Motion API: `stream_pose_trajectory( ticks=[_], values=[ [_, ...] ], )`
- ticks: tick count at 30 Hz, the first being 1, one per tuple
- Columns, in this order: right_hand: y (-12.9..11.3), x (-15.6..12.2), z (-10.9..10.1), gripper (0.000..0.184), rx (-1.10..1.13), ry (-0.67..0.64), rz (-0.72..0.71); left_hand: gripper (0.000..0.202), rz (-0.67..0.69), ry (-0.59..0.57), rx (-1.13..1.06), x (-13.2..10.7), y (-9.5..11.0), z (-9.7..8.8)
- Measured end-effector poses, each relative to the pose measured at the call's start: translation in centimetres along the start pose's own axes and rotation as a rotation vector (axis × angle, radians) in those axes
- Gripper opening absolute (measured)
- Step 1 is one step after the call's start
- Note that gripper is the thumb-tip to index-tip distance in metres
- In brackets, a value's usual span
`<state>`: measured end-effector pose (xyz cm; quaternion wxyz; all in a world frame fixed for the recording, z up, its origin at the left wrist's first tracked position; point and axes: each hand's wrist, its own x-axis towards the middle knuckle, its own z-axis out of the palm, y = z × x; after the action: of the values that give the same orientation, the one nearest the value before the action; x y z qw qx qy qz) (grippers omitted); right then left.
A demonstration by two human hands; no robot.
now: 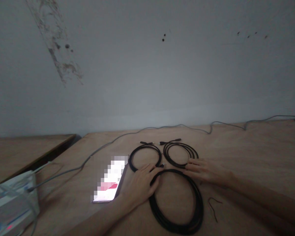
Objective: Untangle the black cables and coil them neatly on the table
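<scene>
Three coils of black cable lie on a wooden table [248,154]. The large coil [199,209] is nearest me. Two small coils sit behind it, the left small coil [132,157] and the right small coil [172,149]. My left hand [141,185] lies flat with its fingers stretched out, fingertips on the near edge of the left small coil and the top of the large coil. My right hand [206,170] lies flat with fingers extended, touching the near right edge of the right small coil. Neither hand grips anything.
A lit phone [110,180] lies left of my left hand. A short black tie [212,206] lies right of the large coil. A grey cable [182,126] runs along the table's back edge to a white box [12,203] at the near left. A second table [22,150] stands at left.
</scene>
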<state>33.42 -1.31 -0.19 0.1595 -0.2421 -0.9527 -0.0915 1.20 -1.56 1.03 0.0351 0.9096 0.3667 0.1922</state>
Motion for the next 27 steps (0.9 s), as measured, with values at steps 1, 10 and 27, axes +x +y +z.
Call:
stream_pose_trajectory(
  ticks=[1, 10, 27],
  values=[
    [0.1, 0.1, 0.1, 0.039, 0.016, 0.006, 0.003, 0.035, -0.001, 0.001, 0.002, 0.0, 0.0, -0.1],
    [0.7, 1.3, -0.3, 0.037, -0.06, -0.122, -0.069, 0.035, -0.007, -0.029, -0.003, 0.0, 0.0, -0.1],
    [-2.6, 3.8, -1.4, 0.02, 0.045, -0.312, 0.358, 0.034, -0.008, -0.023, -0.003, -0.2, -0.1, 0.1]
  ],
)
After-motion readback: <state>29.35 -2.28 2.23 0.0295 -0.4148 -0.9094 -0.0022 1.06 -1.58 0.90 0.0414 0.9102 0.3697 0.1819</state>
